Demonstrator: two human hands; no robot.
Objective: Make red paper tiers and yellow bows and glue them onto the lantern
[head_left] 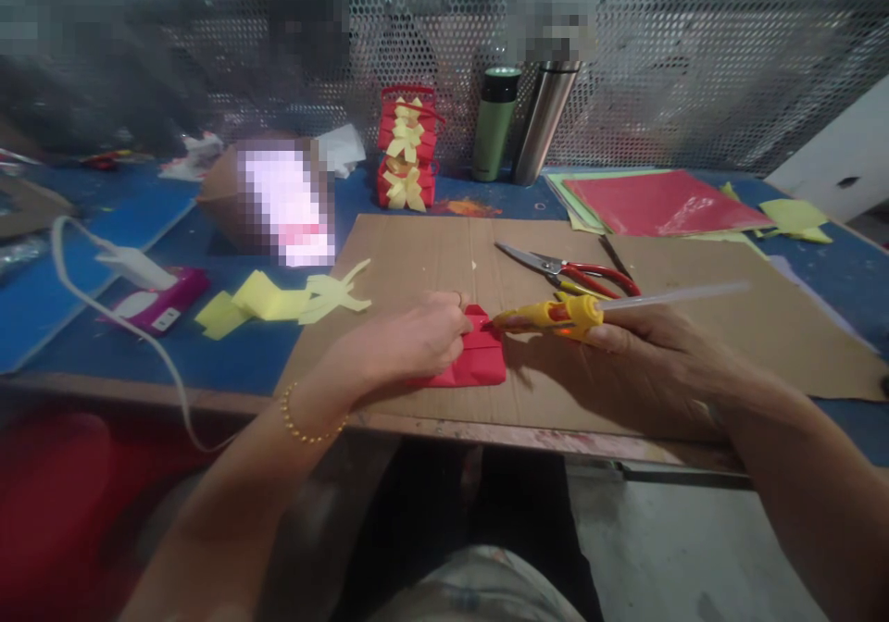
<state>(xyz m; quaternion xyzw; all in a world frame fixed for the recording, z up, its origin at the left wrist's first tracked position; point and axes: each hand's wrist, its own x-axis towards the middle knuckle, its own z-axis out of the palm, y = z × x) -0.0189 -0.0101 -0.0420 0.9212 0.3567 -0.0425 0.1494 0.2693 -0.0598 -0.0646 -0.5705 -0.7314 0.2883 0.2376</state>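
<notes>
My left hand [423, 335] is closed on a folded piece of red paper [482, 363] near the front of a brown cardboard sheet [403, 252]. In my right hand [645, 349] is a yellow hot glue gun [556, 315], with a clear glue stick [684, 296] poking out of its back end. The gun's nozzle points left and meets the top part of the red paper, or hovers just over it; I cannot tell which. Beyond the gun lie scissors [580, 270] with red handles. My left fingertips are partly hidden behind the hand.
Yellow paper cutouts [278, 298] lie left of the cardboard, by a purple power strip [159, 303] with a white cord. At the back stand a red paper craft with yellow bows [406, 150], a green bottle [495, 127] and a steel flask [545, 122]. Red sheets [673, 201] lie back right.
</notes>
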